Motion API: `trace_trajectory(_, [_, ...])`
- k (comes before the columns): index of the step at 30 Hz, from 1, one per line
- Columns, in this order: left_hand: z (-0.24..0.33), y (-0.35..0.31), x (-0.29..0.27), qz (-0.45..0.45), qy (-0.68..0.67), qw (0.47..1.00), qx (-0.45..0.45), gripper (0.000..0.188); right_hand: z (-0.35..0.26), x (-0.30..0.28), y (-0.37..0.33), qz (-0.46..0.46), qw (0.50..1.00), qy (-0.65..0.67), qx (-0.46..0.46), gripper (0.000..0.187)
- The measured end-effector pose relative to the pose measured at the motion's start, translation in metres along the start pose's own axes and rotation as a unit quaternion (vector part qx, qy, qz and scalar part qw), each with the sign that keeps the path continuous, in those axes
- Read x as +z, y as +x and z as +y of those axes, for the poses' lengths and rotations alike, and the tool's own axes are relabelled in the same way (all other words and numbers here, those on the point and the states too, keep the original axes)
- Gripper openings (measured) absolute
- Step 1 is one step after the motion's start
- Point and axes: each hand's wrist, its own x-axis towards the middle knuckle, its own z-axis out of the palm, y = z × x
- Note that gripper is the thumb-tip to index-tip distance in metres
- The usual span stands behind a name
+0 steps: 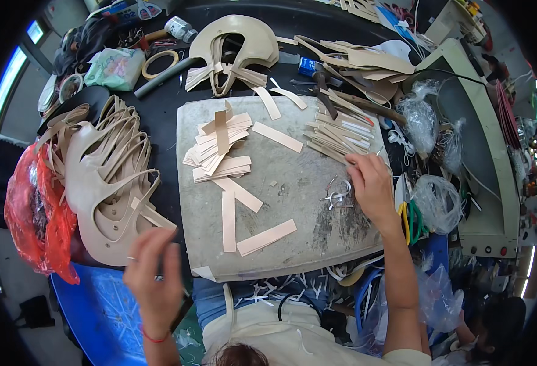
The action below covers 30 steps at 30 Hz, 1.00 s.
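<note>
My right hand (pixel 373 188) is at the right side of a worn grey board (pixel 293 201). Its fingers are bent at the lower ends of a pile of narrow beige strips (pixel 336 135); whether one is pinched is hidden. Just below the fingertips lies a small clear-and-white tangle (pixel 338 194). Smeared by motion, my left hand (pixel 153 274) hovers off the board's lower left corner. Close above it, a short pale strip (pixel 153 215) lies across stacked beige cut-out pieces (pixel 88 210). Wider pale strips (pixel 225 143) are heaped on the board, with several loose ones below.
A curved beige piece (pixel 235 36) stands behind the board, and a hammer (pixel 325 91) lies at its far right. Yellow-handled scissors (pixel 404 219) and green-handled ones (pixel 416 219) lie beside my right forearm. At left are a red plastic bag (pixel 33 213) and a blue tray (pixel 107 311).
</note>
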Motion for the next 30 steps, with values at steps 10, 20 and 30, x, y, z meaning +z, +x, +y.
trace_trajectory(10, [0.059, -0.023, 0.080, -0.179, -0.413, 0.880, -0.153, 0.017, -0.117, -0.024, -0.048, -0.109, 0.924, 0.360, 0.072, 0.016])
trace_trajectory(20, [0.064, -0.027, 0.084, -0.136, -0.458, 0.850, -0.221, 0.008, -0.119, -0.023, -0.053, -0.051, 0.960, 0.266, -0.074, 0.022])
trace_trajectory(30, [0.063, -0.024, 0.068, -0.108, -0.262, 0.957, -0.058, 0.008, -0.122, -0.009, -0.060, -0.041, 0.953, 0.264, -0.145, 0.022])
